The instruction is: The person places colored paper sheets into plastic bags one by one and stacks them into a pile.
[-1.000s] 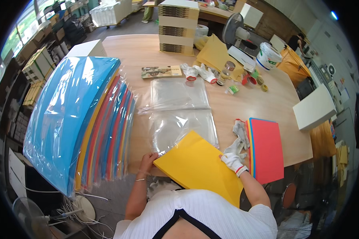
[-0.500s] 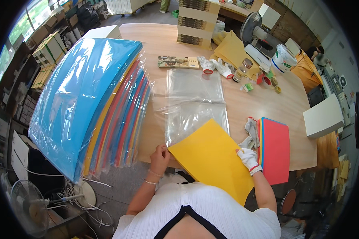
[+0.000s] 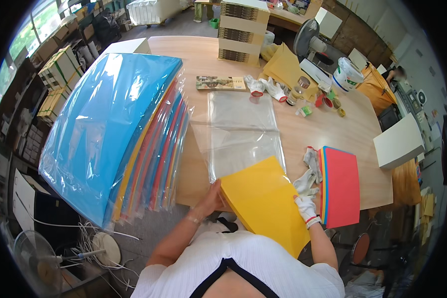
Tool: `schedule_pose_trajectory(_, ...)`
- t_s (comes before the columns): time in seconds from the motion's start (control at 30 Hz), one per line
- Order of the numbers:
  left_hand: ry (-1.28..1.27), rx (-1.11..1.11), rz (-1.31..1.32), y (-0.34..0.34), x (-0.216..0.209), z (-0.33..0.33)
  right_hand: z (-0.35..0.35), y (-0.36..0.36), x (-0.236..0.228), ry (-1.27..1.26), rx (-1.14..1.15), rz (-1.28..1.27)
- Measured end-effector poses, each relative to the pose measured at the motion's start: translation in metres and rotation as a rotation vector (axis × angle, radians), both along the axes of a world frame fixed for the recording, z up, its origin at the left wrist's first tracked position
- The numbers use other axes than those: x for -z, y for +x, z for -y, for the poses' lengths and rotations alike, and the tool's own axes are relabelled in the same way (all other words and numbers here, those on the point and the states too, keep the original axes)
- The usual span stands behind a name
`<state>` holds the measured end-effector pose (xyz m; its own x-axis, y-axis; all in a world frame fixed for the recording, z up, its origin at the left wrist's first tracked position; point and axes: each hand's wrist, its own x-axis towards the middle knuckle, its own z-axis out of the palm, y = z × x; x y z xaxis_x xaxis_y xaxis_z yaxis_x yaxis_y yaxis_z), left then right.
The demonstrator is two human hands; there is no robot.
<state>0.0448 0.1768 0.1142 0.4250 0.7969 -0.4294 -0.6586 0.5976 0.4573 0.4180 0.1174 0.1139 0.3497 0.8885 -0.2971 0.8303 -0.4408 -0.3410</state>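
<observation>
While I hold it: the yellow sheet [image 3: 265,201] lies at the near edge of the tabletop [image 3: 327,131], its far corner over the clear bags [image 3: 240,131], its near half hanging off toward me.
Left grip: my bare left hand [image 3: 211,198] is closed on the sheet's left edge, fingers partly hidden beneath it.
Right grip: my gloved right hand [image 3: 305,206] pinches the right edge, just beside the colour stack [image 3: 340,184].
Weight: light, I judge; it looks like one sheet or a thin sheaf, I cannot tell which.
Stiffness: holds flat where it overhangs, so fairly stiff card, yet it would crease if bent hard.
Surface: smooth, likely to slide easily over the plastic beneath.
Where to hold: two opposite edges, as now, so it stays flat; one corner alone would let it droop.
Bags: thin, limp, slippery, apt to cling and wrinkle.
Nearby: spare gloves [image 3: 308,171] between sheet and stack; the big wrapped pile [image 3: 109,129] lies well apart on my left.
</observation>
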Motion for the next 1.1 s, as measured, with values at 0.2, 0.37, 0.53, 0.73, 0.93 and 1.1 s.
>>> schedule_pose_trajectory(0.2, 0.171, -0.311, -0.723, 0.040, 0.097, -0.067, -0.050, -0.015, 0.044, 0.375, -0.085, 0.671)
schedule_pose_trajectory(0.37, 0.385, -0.379, -0.940, 0.029, 0.065, -0.137, -0.075, -0.009, 0.097, 0.293, -0.559, 0.246)
schedule_pose_trajectory(0.53, 0.472, -0.355, -0.774, 0.018, 0.029, -0.143, -0.142, -0.041, 0.009, 0.763, -0.036, -0.100)
schedule_pose_trajectory(0.73, 0.592, -0.349, -0.787, 0.034, 0.042, -0.151, -0.232, -0.037, 0.047, 0.355, 0.158, -1.014)
schedule_pose_trajectory(0.93, 0.266, -0.146, -0.771, 0.034, 0.059, -0.111, -0.187, -0.003, 0.091, 0.144, 0.000, -0.898)
schedule_pose_trajectory(1.1, 0.265, -0.094, -0.797, 0.021, 0.060, -0.059, -0.125, -0.004, 0.087, 0.271, -0.451, -0.412)
